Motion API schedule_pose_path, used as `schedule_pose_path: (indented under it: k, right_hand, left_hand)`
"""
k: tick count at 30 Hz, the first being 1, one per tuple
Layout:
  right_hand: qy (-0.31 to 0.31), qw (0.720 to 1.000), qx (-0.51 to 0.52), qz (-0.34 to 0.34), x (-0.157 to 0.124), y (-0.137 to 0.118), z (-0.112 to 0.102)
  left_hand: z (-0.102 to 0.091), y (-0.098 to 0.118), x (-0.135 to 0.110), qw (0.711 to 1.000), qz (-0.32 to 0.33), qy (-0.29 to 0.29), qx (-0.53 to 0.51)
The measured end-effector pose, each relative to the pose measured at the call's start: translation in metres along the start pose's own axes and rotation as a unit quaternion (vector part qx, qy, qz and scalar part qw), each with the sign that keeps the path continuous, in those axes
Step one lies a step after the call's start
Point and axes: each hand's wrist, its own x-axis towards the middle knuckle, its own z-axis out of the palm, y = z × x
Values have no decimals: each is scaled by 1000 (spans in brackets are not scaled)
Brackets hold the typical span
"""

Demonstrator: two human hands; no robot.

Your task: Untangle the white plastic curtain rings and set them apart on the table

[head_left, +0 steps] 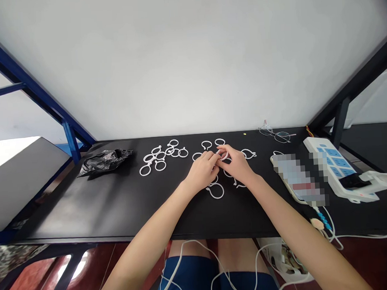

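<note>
Head view: white ring (224, 154) held near centre

We have it just right of the frame's centre, pinched in our right hand (237, 163); our left hand (201, 169) is bunched at its edge, fingertips hidden, so we cannot tell its grip. We judge it light, springy and slightly slippery, likely plastic, best taken by the rim. Similar loose rings (160, 160), thin and knobbed, lie left of centre on the smooth black table (125, 206), near a crinkled, shiny bag (105, 162).

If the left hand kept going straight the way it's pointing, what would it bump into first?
Probably the white ring at the right hand, then that hand itself, though overlapping fingers make the exact depth unclear.
</note>
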Motion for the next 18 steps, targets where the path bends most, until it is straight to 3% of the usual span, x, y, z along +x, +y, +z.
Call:
schedule_pose_path:
  k: [18]
  right_hand:
    - [-6, 1000, 2, -7, 0, -4, -2]
  left_hand:
    - [-1, 0, 0, 1000, 15, -5, 1]
